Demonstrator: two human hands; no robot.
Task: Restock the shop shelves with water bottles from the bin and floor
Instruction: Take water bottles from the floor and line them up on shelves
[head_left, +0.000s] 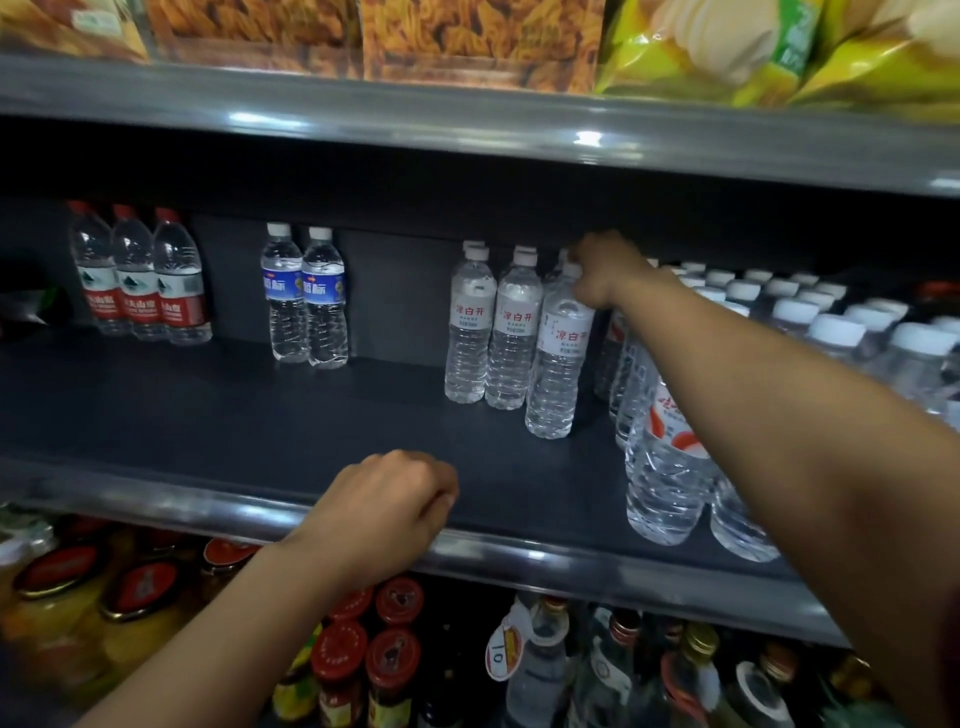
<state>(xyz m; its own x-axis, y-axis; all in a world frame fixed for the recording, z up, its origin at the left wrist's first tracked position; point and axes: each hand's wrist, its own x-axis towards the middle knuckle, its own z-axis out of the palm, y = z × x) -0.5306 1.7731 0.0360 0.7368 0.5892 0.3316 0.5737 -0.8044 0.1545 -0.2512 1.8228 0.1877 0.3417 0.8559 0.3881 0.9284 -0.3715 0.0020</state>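
1. Dark shop shelf (218, 415), metal front rail; we stand before it, snack bags on the tier above, jars and bottles below.
2. Our right hand (605, 270): fingers curled round the neck and cap of a white-label water bottle (558, 358), which stands upright on the shelf just beside two matching bottles (491, 332).
3. Our left hand (387, 512): fingers curled under, holding nothing, at the shelf's front rail.
4. Red-label bottles (140, 275) and blue-label bottles (306, 296): upright at the rear left.

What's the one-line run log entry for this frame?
phase: placing | right hand: grips top of white-label bottle on middle shelf | left hand: curled, empty, at shelf edge
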